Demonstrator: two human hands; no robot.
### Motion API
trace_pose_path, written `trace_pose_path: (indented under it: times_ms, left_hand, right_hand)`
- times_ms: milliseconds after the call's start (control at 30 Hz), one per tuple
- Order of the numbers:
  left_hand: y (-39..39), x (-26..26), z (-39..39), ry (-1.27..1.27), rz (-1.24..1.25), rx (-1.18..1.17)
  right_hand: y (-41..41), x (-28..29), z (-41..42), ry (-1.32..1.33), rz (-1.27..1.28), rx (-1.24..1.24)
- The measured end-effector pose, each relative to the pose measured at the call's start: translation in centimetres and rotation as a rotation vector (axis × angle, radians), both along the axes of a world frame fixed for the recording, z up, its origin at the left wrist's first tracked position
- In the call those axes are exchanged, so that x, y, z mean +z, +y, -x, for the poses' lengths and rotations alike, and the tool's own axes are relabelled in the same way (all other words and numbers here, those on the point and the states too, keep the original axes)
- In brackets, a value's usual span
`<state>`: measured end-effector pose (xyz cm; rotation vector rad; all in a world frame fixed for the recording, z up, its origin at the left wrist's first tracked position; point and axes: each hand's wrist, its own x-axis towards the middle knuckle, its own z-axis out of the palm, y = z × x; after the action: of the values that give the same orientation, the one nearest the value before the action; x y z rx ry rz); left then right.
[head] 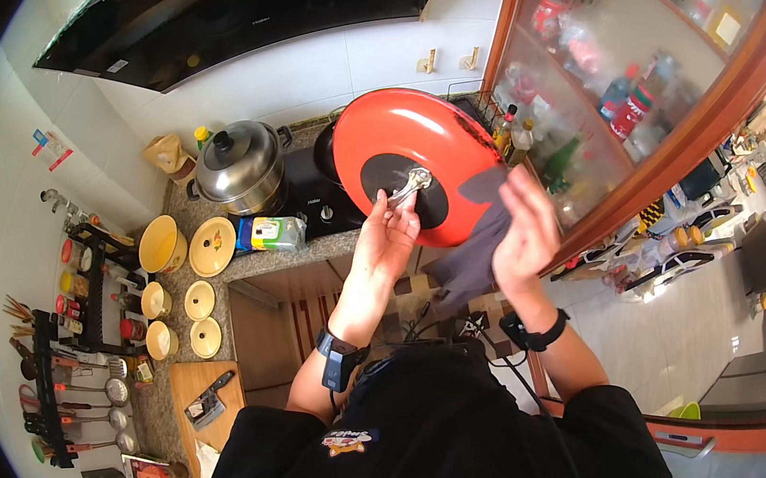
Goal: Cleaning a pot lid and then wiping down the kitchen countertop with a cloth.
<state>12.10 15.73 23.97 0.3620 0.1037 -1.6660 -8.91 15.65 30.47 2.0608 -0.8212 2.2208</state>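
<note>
A large round red pan lid (444,126) with a dark centre is tilted up in front of me, over the right part of the hob. My left hand (389,238) grips the metal handle (409,186) at its middle. Near the lid's lower right edge is my right hand (524,235), fingers raised, with a dark grey cloth (470,267) hanging against the palm. The cloth's upper end lies against the red rim. Part of a dark pan shows behind the lid; the rest of it is hidden.
A lidded steel pot (243,167) stands on the hob (322,192), left. A wipes pack (271,233), yellow enamel bowls (162,244) and lids (212,247) line the counter. A cleaver (210,401) lies on a wooden board (233,422). Bottles (521,141) stand by the glass partition, right.
</note>
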Motion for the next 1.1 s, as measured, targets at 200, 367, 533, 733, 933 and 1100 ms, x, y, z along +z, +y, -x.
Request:
trace_pose_path:
  times_ms: [200,367,533,733,933,1100]
  left_hand:
    - [1.8,2.8,3.1,-0.342,-0.039,0.04]
    - [2.6,4.9,5.0,-0.715,0.182,0.096]
    - [1.1,2.9,4.1,-1.01,0.372,0.196]
    - [1.1,4.0,2.4,-1.164,0.334,0.188]
    - [1.4,3.4,1.8,-1.224,0.384,0.125]
    - [1.1,3.1,2.4,-1.132,0.419,0.088]
  right_hand:
    - [0.9,7.4,0.1,0.185,0.283,-0.128]
    - [-2.2,5.0,-1.2,0.538,0.083,0.037]
    - [-1.7,1.9,-2.1,0.565,0.013,0.033]
    - [-2.1,-1.3,-0.3,0.7,0.031,0.058]
    - [-1.7,-1.0,2.2,0.778,0.101,0.112]
    - [-0.9,1.5,0.7,0.415,-0.071,0.083]
